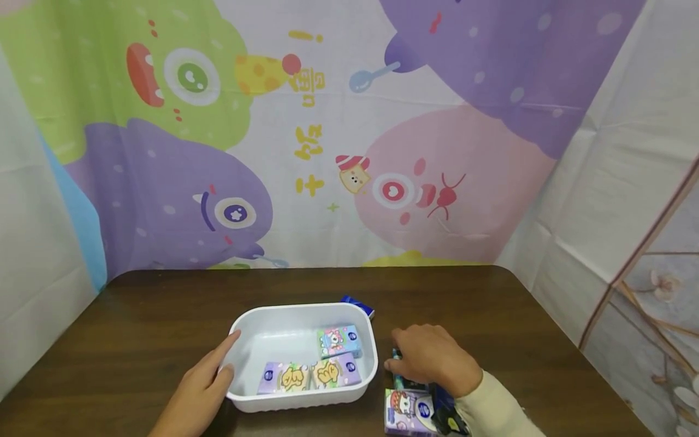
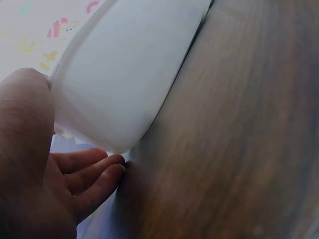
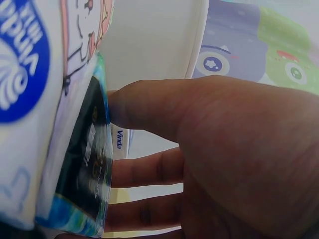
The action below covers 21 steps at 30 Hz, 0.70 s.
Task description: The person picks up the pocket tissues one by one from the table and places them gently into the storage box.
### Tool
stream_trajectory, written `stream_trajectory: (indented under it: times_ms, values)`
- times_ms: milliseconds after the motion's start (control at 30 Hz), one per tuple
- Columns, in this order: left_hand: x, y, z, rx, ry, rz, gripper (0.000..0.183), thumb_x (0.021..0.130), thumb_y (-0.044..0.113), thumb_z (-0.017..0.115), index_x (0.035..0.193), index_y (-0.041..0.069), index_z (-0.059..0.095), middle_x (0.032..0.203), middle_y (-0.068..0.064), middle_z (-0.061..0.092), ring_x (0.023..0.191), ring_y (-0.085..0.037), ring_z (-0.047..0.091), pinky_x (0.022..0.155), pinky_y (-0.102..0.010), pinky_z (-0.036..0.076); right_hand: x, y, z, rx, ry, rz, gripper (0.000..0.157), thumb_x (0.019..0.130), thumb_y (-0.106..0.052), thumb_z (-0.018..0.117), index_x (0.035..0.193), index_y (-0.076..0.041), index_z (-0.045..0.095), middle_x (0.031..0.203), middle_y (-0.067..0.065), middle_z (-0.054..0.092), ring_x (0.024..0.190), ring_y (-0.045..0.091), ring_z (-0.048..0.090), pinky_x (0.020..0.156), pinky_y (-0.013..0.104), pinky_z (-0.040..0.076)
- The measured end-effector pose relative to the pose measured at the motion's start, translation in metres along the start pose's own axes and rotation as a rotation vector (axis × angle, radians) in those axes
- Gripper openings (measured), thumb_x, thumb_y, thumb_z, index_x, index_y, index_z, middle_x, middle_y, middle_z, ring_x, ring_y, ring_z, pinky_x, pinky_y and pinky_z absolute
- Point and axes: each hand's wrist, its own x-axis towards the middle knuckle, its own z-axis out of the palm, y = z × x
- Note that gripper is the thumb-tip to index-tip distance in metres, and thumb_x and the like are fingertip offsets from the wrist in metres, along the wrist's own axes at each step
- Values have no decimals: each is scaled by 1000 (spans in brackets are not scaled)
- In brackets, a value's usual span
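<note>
My left hand [image 1: 198,383] grips the left end of a white plastic basin [image 1: 300,400], its thumb and index fingertip over the rim. In the left wrist view the other fingers [image 2: 92,191] lie against the outside, low down. To the basin's right, my right hand [image 1: 437,358] pinches a small teal-and-black tissue packet [image 3: 84,159] between thumb and fingers. Against that packet stands a Vinda tissue packet [image 1: 404,405] with a cartoon figure. Inside the basin are a pink-and-blue packet [image 1: 337,341] and two purple packets with yellow cartoon animals, left [image 1: 284,377] and right [image 1: 335,370].
Behind the basin's far right corner lies a dark blue packet [image 1: 357,305]. Another dark packet [image 1: 449,419] shows partly under my right wrist. The brown wooden table [image 1: 164,297] ends at a cartoon-printed curtain [image 1: 306,237].
</note>
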Motion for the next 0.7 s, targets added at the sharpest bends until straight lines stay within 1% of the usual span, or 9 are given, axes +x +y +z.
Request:
stream_trajectory:
  times_ms: [133,333,600,700]
  values:
    - [0,0,-1,-7,-12,-8,51,100,9,49,151,13,47,146,-23,50,132,-39,47,104,-60,36,0,0,0,4,-1,0,33,85,-48,73,87,-17,62,74,-2,60,74,25,63,67,47,51]
    - [0,1,0,7,19,18,50,100,9,50,150,13,49,143,-23,53,130,-37,50,102,-59,38,0,-1,-2,6,-8,9,33,85,-47,73,88,-17,62,74,-3,59,74,23,62,66,47,50]
    - [0,1,1,22,45,38,51,99,9,51,149,15,50,140,-20,56,128,-34,52,100,-52,41,0,0,-2,-2,-7,7,34,85,-48,73,87,-17,61,74,-3,59,72,23,62,65,46,50]
    - [-2,1,1,19,46,39,51,99,9,51,149,15,50,140,-20,56,128,-34,52,102,-43,41,0,-1,-1,-1,-13,7,35,85,-49,73,88,-17,61,74,-2,58,71,22,61,65,46,50]
